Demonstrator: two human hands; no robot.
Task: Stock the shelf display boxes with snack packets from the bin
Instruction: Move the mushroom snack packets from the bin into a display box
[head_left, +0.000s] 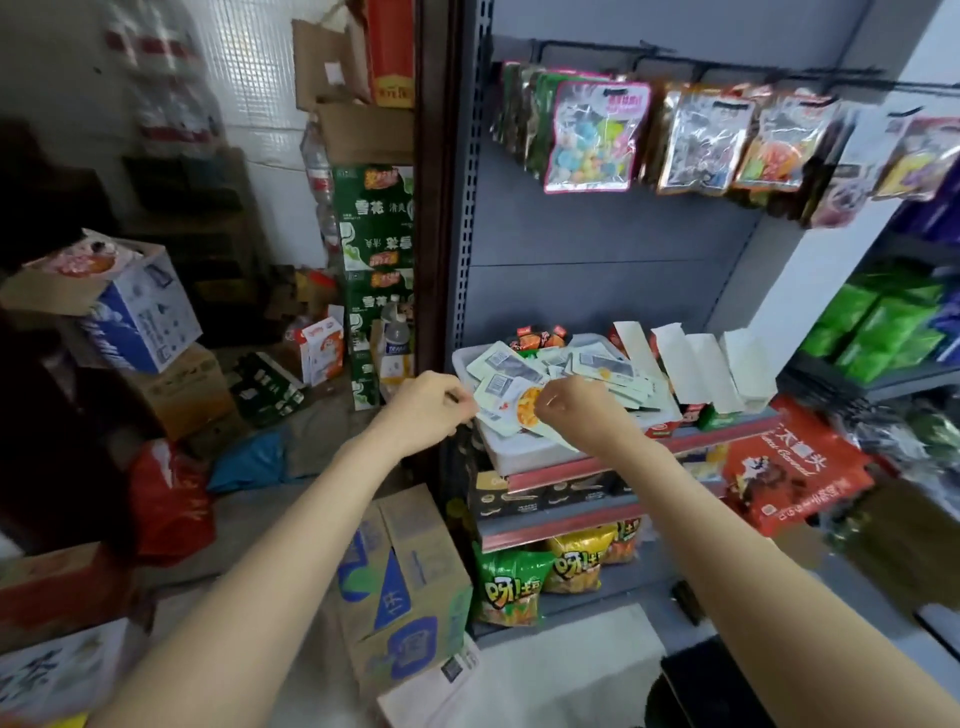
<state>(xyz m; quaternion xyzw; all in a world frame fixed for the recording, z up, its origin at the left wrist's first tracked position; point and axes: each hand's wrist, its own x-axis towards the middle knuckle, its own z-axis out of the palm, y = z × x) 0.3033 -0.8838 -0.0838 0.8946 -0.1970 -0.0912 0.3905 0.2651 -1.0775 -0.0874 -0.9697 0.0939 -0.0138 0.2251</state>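
Both hands (431, 402) (566, 405) hold a packet (511, 410) lying crosswise.

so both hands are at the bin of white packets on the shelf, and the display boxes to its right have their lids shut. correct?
Not quite. The head view shows both the left hand and right hand at the bin of white packets, but the display boxes to its right are open, their white lids standing up, not shut.

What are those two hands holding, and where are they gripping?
Both the left hand and right hand pinch snack packets at their near edges, over the bin.
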